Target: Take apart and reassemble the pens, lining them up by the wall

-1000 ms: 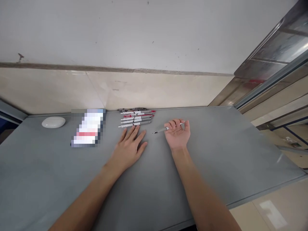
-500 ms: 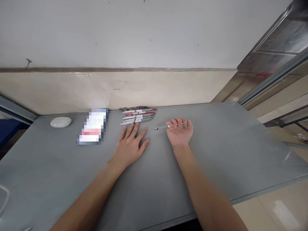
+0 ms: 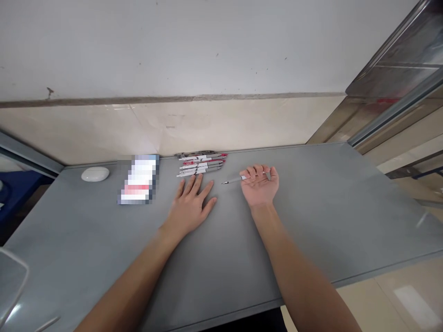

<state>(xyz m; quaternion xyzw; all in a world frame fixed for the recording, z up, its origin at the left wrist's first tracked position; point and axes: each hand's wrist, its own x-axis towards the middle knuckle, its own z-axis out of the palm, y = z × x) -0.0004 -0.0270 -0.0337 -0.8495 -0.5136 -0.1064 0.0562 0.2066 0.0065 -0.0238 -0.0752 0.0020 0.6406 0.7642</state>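
My left hand (image 3: 188,206) lies flat on the grey desk, palm down, with its fingers spread. Just beyond its fingertips, a row of several pens (image 3: 200,162) lies side by side, some white, some red and some dark. Palm up on the desk, my right hand (image 3: 260,186) has its fingers curled over a white pen (image 3: 234,180). The pen's metal tip points left towards my left hand, and its other end is partly hidden by the fingers.
The grey desk (image 3: 221,258) stands against a tiled wall (image 3: 242,122). A white computer mouse (image 3: 95,174) and a phone with a blurred screen (image 3: 138,180) lie at the back left. White wire-like pieces (image 3: 24,276) show at the lower left.
My view has shifted slightly, so most things appear a little further right. Both hands keep nearly the same pose, and the pen stays in my right hand.
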